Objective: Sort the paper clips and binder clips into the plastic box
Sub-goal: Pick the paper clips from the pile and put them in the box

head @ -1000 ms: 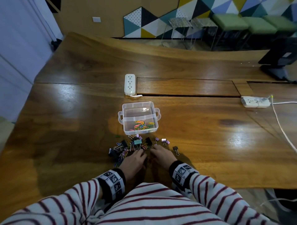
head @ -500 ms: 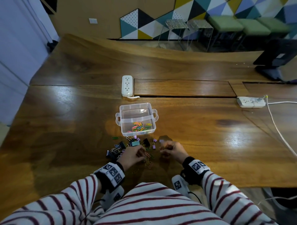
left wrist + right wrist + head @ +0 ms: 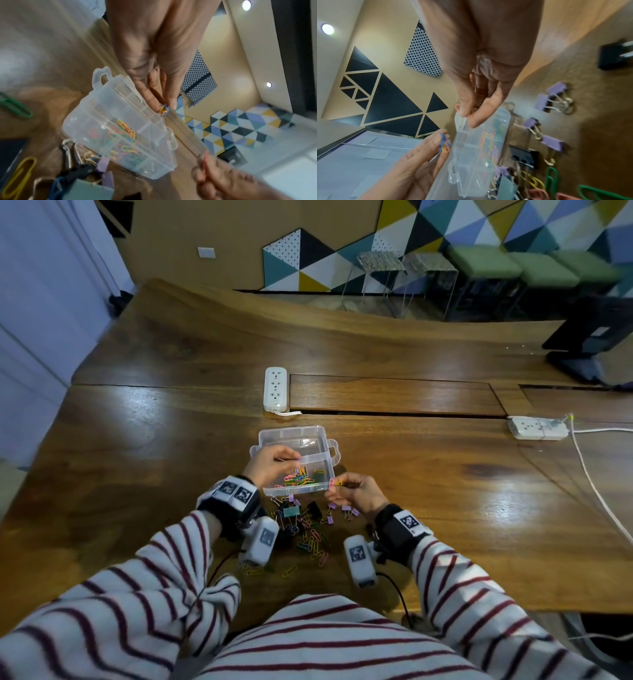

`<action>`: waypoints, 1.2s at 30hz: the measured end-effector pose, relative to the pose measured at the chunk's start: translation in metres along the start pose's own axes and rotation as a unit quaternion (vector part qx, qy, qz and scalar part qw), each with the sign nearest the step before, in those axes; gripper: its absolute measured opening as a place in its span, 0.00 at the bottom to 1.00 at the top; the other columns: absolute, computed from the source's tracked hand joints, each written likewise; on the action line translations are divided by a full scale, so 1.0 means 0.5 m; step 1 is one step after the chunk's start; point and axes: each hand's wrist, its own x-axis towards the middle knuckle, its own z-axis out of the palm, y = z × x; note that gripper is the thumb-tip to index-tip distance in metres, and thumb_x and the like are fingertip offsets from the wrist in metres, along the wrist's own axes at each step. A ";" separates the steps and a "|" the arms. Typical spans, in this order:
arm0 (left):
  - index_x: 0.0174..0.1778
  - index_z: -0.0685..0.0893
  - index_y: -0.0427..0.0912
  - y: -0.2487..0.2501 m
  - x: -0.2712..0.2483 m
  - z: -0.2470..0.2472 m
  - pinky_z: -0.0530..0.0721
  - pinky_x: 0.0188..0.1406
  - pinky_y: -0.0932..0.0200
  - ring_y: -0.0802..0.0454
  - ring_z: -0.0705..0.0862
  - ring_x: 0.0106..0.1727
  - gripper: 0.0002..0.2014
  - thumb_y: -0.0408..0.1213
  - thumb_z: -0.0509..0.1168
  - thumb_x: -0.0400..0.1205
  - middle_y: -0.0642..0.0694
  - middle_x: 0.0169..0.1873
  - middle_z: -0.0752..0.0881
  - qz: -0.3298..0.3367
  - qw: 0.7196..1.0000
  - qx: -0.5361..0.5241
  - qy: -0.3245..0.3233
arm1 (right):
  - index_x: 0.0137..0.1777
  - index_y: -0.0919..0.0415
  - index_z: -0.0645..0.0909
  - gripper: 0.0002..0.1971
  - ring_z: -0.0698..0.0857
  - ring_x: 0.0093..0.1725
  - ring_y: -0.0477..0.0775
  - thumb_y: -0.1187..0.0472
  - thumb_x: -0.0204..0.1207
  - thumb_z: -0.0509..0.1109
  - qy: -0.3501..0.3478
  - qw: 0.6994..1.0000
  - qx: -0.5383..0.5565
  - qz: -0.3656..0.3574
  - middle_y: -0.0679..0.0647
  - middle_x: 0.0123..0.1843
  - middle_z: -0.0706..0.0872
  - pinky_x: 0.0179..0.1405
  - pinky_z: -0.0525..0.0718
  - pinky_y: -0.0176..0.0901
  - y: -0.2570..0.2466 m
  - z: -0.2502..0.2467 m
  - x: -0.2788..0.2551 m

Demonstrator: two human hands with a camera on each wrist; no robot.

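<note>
The clear plastic box [image 3: 291, 433] stands open on the wooden table, with coloured paper clips [image 3: 299, 477] in its front compartment. My left hand [image 3: 291, 458] hovers over the box's left side and pinches a few blue and yellow paper clips [image 3: 165, 109]. At the box's front right corner, my right hand [image 3: 334, 486] pinches pink and orange paper clips [image 3: 465, 112]. A pile of binder clips [image 3: 301, 518], purple, black and teal, lies just in front of the box. Loose paper clips [image 3: 313, 546] lie nearer to me.
A white power strip [image 3: 275, 388] lies beyond the box. A second power strip [image 3: 537, 428] with a white cable lies at the right. A black stand [image 3: 589, 337] sits at the far right. The table's front edge runs below my wrists.
Both hands have lifted from the pile on the table and moved forward to the box, each carrying paper clips. The box has not moved.
</note>
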 end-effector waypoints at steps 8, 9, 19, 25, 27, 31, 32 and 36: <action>0.58 0.82 0.29 -0.023 0.030 0.025 0.82 0.41 0.74 0.49 0.85 0.48 0.12 0.28 0.58 0.83 0.34 0.54 0.86 -0.029 0.996 0.087 -0.023 | 0.35 0.65 0.77 0.10 0.85 0.23 0.41 0.78 0.74 0.64 0.059 0.997 -0.053 -0.009 0.57 0.31 0.84 0.27 0.86 0.29 -0.060 0.026 0.069; 0.57 0.83 0.30 -0.023 0.021 0.023 0.83 0.48 0.69 0.46 0.86 0.53 0.12 0.26 0.57 0.82 0.36 0.55 0.86 -0.021 0.996 0.090 -0.005 | 0.36 0.64 0.78 0.10 0.86 0.26 0.43 0.77 0.75 0.64 0.065 0.995 -0.075 -0.014 0.58 0.34 0.83 0.31 0.86 0.30 -0.061 0.029 0.077; 0.55 0.84 0.38 -0.069 -0.144 0.030 0.84 0.53 0.63 0.54 0.85 0.49 0.11 0.26 0.60 0.81 0.40 0.53 0.86 0.115 0.961 0.241 -0.070 | 0.56 0.64 0.81 0.11 0.84 0.57 0.60 0.70 0.78 0.61 0.013 0.877 -0.457 -0.148 0.62 0.58 0.86 0.64 0.80 0.47 -0.029 0.056 0.003; 0.76 0.63 0.40 -0.095 -0.222 0.091 0.72 0.71 0.59 0.49 0.70 0.72 0.29 0.29 0.63 0.79 0.43 0.74 0.66 0.109 0.877 0.420 -0.207 | 0.70 0.60 0.67 0.26 0.72 0.70 0.58 0.61 0.72 0.70 -0.118 0.777 -0.613 -0.079 0.58 0.72 0.70 0.66 0.79 0.52 0.086 0.070 -0.079; 0.78 0.59 0.39 -0.102 -0.224 0.102 0.74 0.71 0.57 0.47 0.66 0.74 0.34 0.28 0.66 0.77 0.42 0.76 0.62 0.114 0.861 0.440 -0.228 | 0.72 0.59 0.63 0.32 0.68 0.72 0.59 0.60 0.69 0.73 -0.126 0.745 -0.648 -0.099 0.59 0.74 0.66 0.64 0.80 0.54 0.096 0.067 -0.088; 0.77 0.61 0.39 -0.108 -0.205 0.114 0.75 0.69 0.58 0.47 0.69 0.72 0.35 0.29 0.68 0.75 0.43 0.73 0.65 0.111 0.884 0.407 -0.201 | 0.70 0.58 0.65 0.29 0.68 0.72 0.58 0.63 0.70 0.72 -0.092 0.769 -0.622 -0.115 0.58 0.73 0.67 0.62 0.81 0.54 0.108 0.065 -0.078; 0.76 0.63 0.39 -0.107 -0.199 0.116 0.75 0.69 0.57 0.47 0.71 0.70 0.33 0.30 0.68 0.76 0.43 0.71 0.66 0.111 0.891 0.397 -0.189 | 0.69 0.59 0.66 0.28 0.69 0.72 0.58 0.64 0.70 0.71 -0.080 0.784 -0.603 -0.119 0.58 0.73 0.68 0.62 0.82 0.56 0.111 0.065 -0.073; 0.72 0.68 0.38 -0.101 -0.186 0.130 0.78 0.63 0.56 0.46 0.76 0.64 0.25 0.28 0.64 0.78 0.42 0.66 0.73 0.118 0.898 0.394 -0.153 | 0.65 0.61 0.72 0.19 0.72 0.69 0.58 0.65 0.74 0.67 -0.057 0.810 -0.569 -0.132 0.58 0.69 0.72 0.62 0.80 0.51 0.120 0.066 -0.061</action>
